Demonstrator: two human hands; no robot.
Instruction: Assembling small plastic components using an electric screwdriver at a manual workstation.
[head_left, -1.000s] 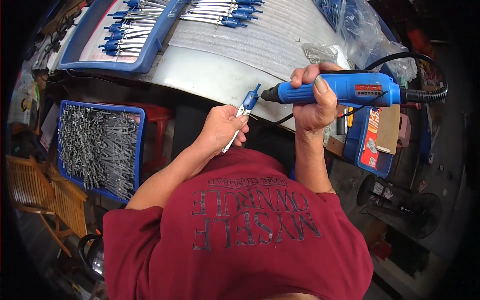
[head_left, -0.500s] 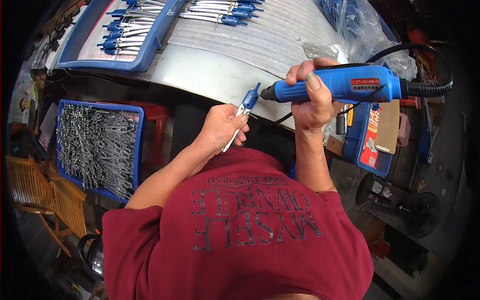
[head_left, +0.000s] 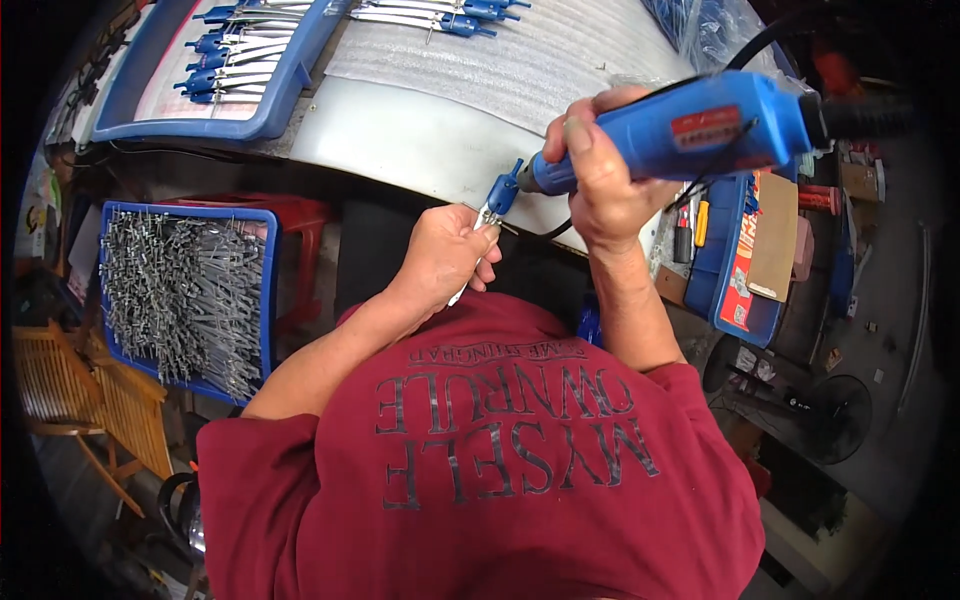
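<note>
My left hand [head_left: 447, 252] is closed round a slim white strip, pinching it just below its blue end piece [head_left: 502, 194]. That end piece has a thin prong pointing up and away from me. Wrapped round a blue corded electric screwdriver [head_left: 690, 125] is my right hand [head_left: 605, 190], with the thumb along the body. The tool's black nose meets or nearly meets the right side of the blue end piece; its very tip is too small to make out. Both hands are just in front of the white worktable's near edge [head_left: 400, 140].
A blue tray [head_left: 215, 128] at the far left holds several blue-ended white strips, and more strips [head_left: 440, 20] lie on foam sheeting. Left of me, a blue crate [head_left: 268, 300] is full of grey metal pieces. A blue bin [head_left: 710, 270] stands right, with a fan [head_left: 835, 420] below.
The screwdriver has tilted, its cord end swinging up and nearer the camera, while its nose stays by the blue end piece. My left hand keeps its grip. The whole view has shifted slightly.
</note>
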